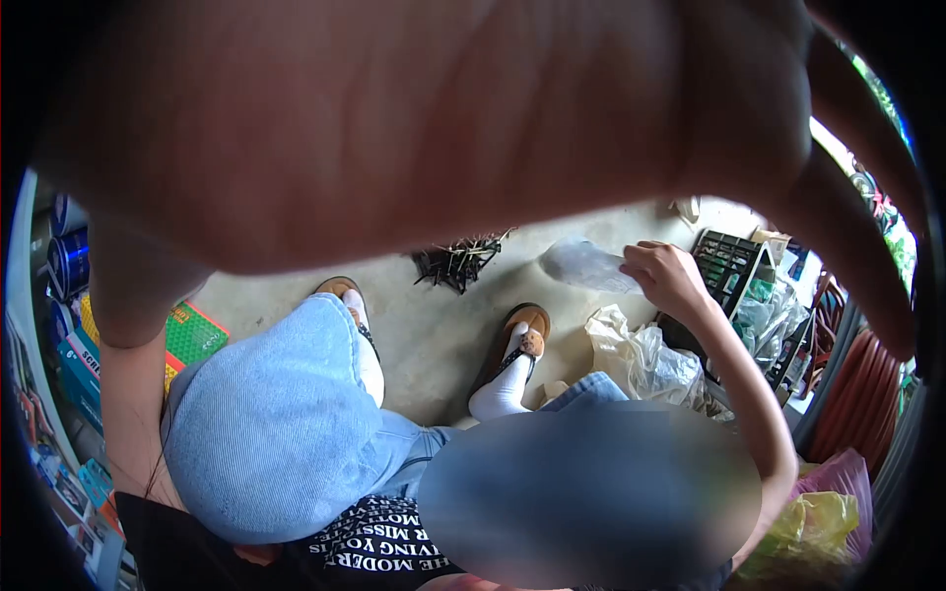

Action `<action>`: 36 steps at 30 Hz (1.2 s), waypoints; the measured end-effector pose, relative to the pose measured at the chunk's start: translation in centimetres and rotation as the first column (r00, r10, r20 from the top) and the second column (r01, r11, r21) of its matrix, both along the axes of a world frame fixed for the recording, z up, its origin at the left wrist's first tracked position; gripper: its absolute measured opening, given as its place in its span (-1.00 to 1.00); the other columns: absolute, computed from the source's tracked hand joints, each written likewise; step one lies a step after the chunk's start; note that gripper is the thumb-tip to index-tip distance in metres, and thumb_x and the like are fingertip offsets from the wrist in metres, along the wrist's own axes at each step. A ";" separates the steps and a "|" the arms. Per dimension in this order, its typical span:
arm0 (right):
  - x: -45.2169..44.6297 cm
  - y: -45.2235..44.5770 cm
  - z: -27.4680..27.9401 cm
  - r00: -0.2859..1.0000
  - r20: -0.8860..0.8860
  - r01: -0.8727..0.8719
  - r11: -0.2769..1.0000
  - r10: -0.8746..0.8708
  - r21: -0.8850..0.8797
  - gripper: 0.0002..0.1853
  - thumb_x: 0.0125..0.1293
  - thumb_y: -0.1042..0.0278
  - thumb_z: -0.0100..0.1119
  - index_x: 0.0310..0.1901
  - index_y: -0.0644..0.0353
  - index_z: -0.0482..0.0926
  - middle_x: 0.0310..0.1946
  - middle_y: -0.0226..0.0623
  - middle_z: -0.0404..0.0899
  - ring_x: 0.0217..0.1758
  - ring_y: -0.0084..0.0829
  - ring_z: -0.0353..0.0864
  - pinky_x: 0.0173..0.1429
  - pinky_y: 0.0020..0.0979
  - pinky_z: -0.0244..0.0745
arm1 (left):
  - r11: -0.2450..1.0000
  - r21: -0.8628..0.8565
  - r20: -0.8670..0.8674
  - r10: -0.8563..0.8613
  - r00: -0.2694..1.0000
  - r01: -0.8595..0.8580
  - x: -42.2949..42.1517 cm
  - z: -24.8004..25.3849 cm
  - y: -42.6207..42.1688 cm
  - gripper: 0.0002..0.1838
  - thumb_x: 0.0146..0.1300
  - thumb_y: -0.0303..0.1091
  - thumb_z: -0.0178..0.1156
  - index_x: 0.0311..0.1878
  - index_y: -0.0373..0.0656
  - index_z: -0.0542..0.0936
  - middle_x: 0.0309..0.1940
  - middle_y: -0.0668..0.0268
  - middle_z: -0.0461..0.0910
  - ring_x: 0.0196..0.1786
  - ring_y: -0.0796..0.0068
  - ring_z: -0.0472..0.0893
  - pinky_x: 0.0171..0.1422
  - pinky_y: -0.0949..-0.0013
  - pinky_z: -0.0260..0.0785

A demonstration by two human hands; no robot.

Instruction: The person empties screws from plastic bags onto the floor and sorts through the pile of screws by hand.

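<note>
"Where's the bag [586,266]?"
"In the right hand [668,279], fingers clamped on it, above the floor [424,345]. Left hand [473,118]: fingers apart."
"Risk?"
"A loosened pinch could drop it."

- The left grip [443,128] lay across the top of the view, nearest the camera.
- The right grip [668,281] was right of centre, with the bag [586,266] in it, reaching leftward.
- The sticks [461,261] lay on the floor [424,340], left of the bag, beyond and between the left shoe [342,288] and right shoe [527,320].
- Right of the right shoe lay crumpled plastic [636,350], beside the crate [729,258].
- The coil [859,404] was right of the crate.
- Cans [69,261] were at far left.
</note>
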State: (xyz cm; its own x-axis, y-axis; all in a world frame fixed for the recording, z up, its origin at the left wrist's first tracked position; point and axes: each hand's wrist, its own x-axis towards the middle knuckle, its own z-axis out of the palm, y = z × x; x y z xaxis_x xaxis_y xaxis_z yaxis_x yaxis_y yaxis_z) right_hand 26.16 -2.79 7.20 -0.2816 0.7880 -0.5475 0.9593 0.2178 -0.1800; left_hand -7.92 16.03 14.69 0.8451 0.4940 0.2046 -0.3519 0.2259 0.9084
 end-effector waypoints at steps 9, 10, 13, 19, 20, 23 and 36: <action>6.9 4.5 -1.3 0.998 0.020 0.053 0.957 -0.061 0.285 -0.71 0.26 0.34 0.22 -0.01 0.24 0.58 -0.01 -0.06 0.57 -0.05 -0.11 0.61 0.06 -0.23 0.51 | 0.998 -0.021 -0.048 -0.055 0.997 0.054 2.6 -0.3 -0.8 -0.34 0.39 0.17 -0.31 0.06 -0.30 0.45 -0.08 0.17 0.59 0.09 0.23 0.55 0.29 0.24 0.32; 7.1 4.5 -0.7 0.996 -0.001 0.075 0.868 -0.085 0.491 -0.67 0.24 0.31 0.25 0.00 0.27 0.57 -0.03 -0.02 0.57 -0.01 -0.10 0.59 0.11 -0.21 0.49 | 0.998 -0.008 -0.048 -0.060 0.997 0.060 2.7 0.1 -0.9 -0.34 0.39 0.17 -0.31 0.06 -0.30 0.45 -0.08 0.17 0.59 0.09 0.23 0.55 0.29 0.24 0.32; 13.3 7.7 -4.8 0.958 -0.253 0.182 0.967 -0.133 0.181 -0.83 0.22 0.31 0.18 -0.23 0.19 0.61 -0.42 -0.05 0.59 -0.31 -0.04 0.58 -0.21 -0.20 0.42 | 0.999 0.011 -0.033 -0.048 0.998 0.048 3.2 0.3 -1.2 -0.34 0.39 0.17 -0.31 0.06 -0.30 0.45 -0.08 0.17 0.59 0.08 0.23 0.55 0.29 0.24 0.32; 21.7 8.7 -8.9 0.932 0.126 0.303 0.920 -0.341 0.250 -0.80 0.18 0.19 0.23 -0.30 0.14 0.62 -0.33 -0.11 0.61 -0.24 -0.10 0.59 -0.12 -0.17 0.44 | 0.999 0.010 -0.027 0.034 0.999 -0.033 1.9 0.2 -1.4 -0.34 0.39 0.17 -0.31 0.07 -0.30 0.44 -0.08 0.16 0.59 0.08 0.23 0.55 0.29 0.24 0.32; 21.3 7.9 -8.8 0.885 0.220 0.321 0.881 -0.410 0.348 -0.81 0.20 0.20 0.21 -0.30 0.12 0.62 -0.26 -0.14 0.62 -0.20 -0.13 0.59 -0.05 -0.15 0.44 | 0.999 0.009 -0.028 0.041 0.999 -0.041 1.8 0.1 -1.3 -0.34 0.39 0.17 -0.32 0.07 -0.30 0.44 -0.08 0.16 0.59 0.08 0.23 0.55 0.29 0.24 0.32; 13.8 7.8 -6.2 0.852 0.299 0.134 0.730 -0.430 0.670 -0.86 0.18 0.22 0.19 -0.29 0.06 0.61 -0.15 -0.19 0.58 -0.06 -0.20 0.56 0.10 -0.08 0.37 | 0.999 0.010 -0.033 0.051 0.998 -0.050 1.7 0.1 -1.2 -0.34 0.39 0.16 -0.32 0.07 -0.31 0.44 -0.08 0.16 0.59 0.08 0.23 0.55 0.29 0.24 0.32; -4.5 7.0 -17.1 0.875 -0.483 0.233 0.913 -0.047 0.333 -0.66 0.15 0.42 0.19 0.00 0.25 0.56 -0.10 0.06 0.56 0.04 -0.02 0.53 0.20 -0.07 0.41 | 0.994 0.015 -0.051 0.106 0.993 -0.106 1.0 0.4 -1.6 -0.33 0.40 0.16 -0.33 0.08 -0.31 0.44 -0.08 0.16 0.59 0.08 0.23 0.56 0.29 0.24 0.32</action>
